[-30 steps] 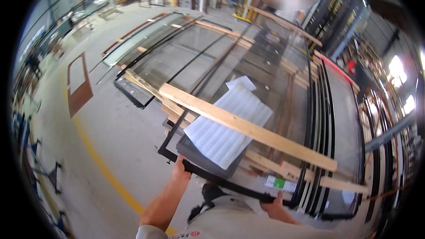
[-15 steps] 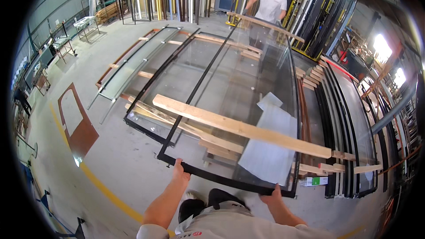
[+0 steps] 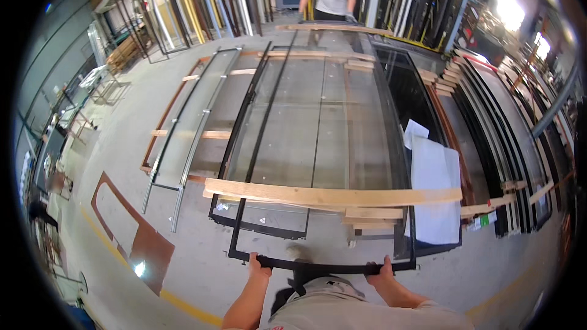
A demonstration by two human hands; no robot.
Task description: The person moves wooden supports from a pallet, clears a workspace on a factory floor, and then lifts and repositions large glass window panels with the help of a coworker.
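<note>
A large glass panel with a black frame [image 3: 324, 267] stretches away from me. My left hand [image 3: 260, 267] is closed round its near edge at the left. Farther right along the same edge, my right hand [image 3: 380, 274] grips it with the thumb on top. A pale wooden beam [image 3: 333, 195] lies across the panel. Beside the panel's right side, a white sheet [image 3: 435, 189] rests on another dark-framed panel. At the far end stands a co-worker [image 3: 332, 1] in a white shirt, arms lowered near a second wooden beam [image 3: 330, 27]; what those hands hold is unclear.
More framed panels with wooden spacers [image 3: 373, 214] lie beneath. A narrow metal-edged frame [image 3: 202, 122] lies left. Black panels [image 3: 489, 146] are stacked at right. A brown cut-out board [image 3: 137, 238] lies on the floor, and upright profiles [image 3: 208, 3] stand behind.
The held panel and its beams have shifted left relative to the stack, uncovering the white sheet on the right. My view has turned. Both hands keep hold of the near edge.
</note>
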